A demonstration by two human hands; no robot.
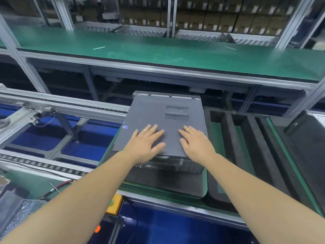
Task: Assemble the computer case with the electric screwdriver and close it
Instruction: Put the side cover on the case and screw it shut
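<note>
Factory assembly line. A long green-topped shelf (158, 51) runs across the far side on an aluminium frame, stacked cartons (219, 16) behind it, out of focus. Nearer, the table (158, 190) has a green mat and a metal front edge. A roller conveyor (44, 166) with blue panels beneath lies to the left.

The computer case (168, 166) lies on its side on a black foam tray on the table, centre of view. Its grey side panel (154, 118) sits on top, vent grille toward the far right corner. The panel's near edge overhangs the chassis slightly; open internals show below it.

Left hand (145, 144) flat on the panel, fingers straight and spread, grip open, pressing near the front edge. Right hand (196, 141) the same, just beside it, apart, palm down, holding nothing.

An empty black foam tray (246, 147) with long slots sits right of the case. A yellow button box (114, 205) is mounted at the table's front edge.
</note>
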